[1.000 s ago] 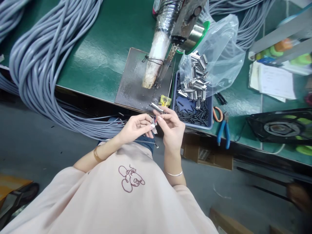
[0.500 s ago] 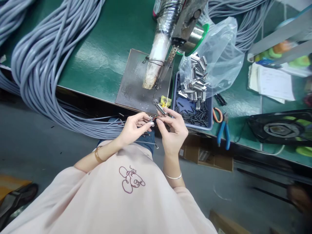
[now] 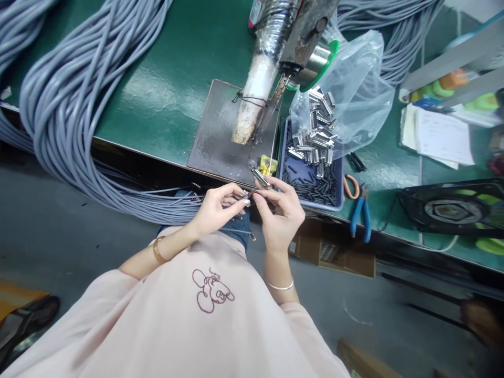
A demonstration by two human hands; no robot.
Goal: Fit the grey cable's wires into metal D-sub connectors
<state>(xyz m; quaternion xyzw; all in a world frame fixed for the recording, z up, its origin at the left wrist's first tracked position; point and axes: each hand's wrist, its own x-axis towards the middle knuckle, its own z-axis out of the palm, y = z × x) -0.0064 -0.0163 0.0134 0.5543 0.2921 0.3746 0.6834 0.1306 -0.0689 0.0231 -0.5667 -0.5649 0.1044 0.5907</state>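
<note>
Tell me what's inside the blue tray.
The blue tray holds small black pieces and metal connectors heaped by a clear bag. Whatever lies beneath the connectors is covered.

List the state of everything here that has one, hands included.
left hand, pinched at thin wires
right hand, holding silver connector
grey cables, bundled, hanging over the edge of the green table
blue-handled pliers, lying with handles spread
plastic bag, crumpled, partly over the blue tray
blue tray, holding small black pieces
cardboard box, open
fan, cannot tell whether running
</note>
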